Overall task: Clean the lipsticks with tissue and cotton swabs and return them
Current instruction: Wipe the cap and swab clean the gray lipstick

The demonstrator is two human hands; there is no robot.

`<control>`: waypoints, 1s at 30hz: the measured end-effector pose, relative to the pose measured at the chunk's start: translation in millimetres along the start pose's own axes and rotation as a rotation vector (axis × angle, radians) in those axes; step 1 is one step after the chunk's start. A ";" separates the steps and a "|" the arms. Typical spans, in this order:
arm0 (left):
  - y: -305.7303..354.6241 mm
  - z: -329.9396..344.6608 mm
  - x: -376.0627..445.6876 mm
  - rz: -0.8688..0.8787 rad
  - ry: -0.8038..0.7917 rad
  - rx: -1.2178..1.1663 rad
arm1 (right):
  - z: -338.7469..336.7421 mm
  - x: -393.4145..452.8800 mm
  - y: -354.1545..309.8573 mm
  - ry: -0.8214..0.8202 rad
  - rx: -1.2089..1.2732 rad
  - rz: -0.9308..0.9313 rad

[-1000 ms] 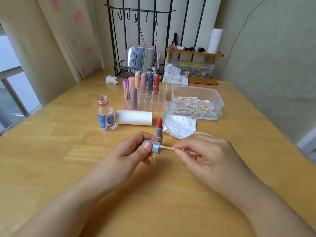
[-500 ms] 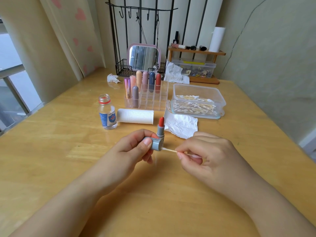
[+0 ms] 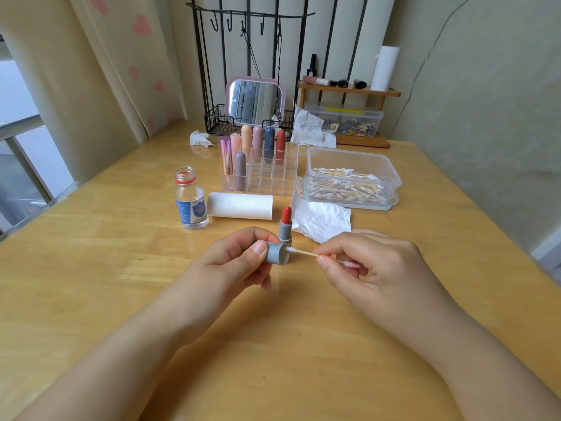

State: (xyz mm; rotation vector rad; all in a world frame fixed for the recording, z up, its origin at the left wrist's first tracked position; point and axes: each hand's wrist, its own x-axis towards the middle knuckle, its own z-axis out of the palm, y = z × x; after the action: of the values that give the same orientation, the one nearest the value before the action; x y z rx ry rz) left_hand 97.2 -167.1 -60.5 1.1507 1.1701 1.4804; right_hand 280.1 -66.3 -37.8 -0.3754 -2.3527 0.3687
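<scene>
My left hand (image 3: 239, 256) grips a grey lipstick cap (image 3: 277, 253) on its side, its open end facing right. My right hand (image 3: 364, 262) pinches a cotton swab (image 3: 303, 253) whose white tip sits at the cap's opening. Just behind the cap, the uncapped red lipstick (image 3: 285, 224) stands upright on the table. A crumpled tissue (image 3: 321, 220) lies to its right. Several capped lipsticks stand in a clear organizer (image 3: 273, 177) further back.
A small open bottle (image 3: 189, 199) and a tissue roll (image 3: 239, 205) lie left of the lipstick. A clear box of cotton swabs (image 3: 352, 177) sits at the right. Mirror (image 3: 255, 101), wire basket, wooden shelf (image 3: 349, 91) and used tissues (image 3: 309, 130) line the back wall.
The swab's tip has stayed at the cap's opening with only slight shifts of my right hand. The view has tilted a little.
</scene>
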 end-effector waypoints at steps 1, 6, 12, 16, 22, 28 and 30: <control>-0.2 -0.5 0.2 0.003 -0.003 0.000 | 0.7 -0.1 0.0 -0.010 -0.012 0.000; -2.5 -1.7 0.0 0.022 -0.009 0.040 | 0.3 0.6 -4.8 -0.065 0.062 -0.050; -2.0 -1.4 0.7 0.029 0.000 0.061 | 2.2 1.6 -4.6 0.020 -0.042 0.021; -3.2 -2.9 0.1 0.025 0.012 0.074 | 1.9 1.7 -7.9 -0.079 0.037 -0.006; -7.1 -6.7 3.2 0.011 0.043 0.160 | 4.8 0.7 -1.1 -0.026 0.132 0.175; -18.9 -15.2 15.8 0.019 0.396 0.548 | 3.4 0.9 24.9 -0.061 0.137 0.497; -21.9 -19.5 20.0 0.019 0.445 0.750 | 4.2 -0.7 33.0 -0.126 0.113 0.556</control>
State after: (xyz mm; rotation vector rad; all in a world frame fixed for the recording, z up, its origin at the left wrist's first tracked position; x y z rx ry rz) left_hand 76.9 -147.2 -81.8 1.3363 2.1457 1.3794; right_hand 283.1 -36.9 -53.2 -0.9784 -2.3025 0.7999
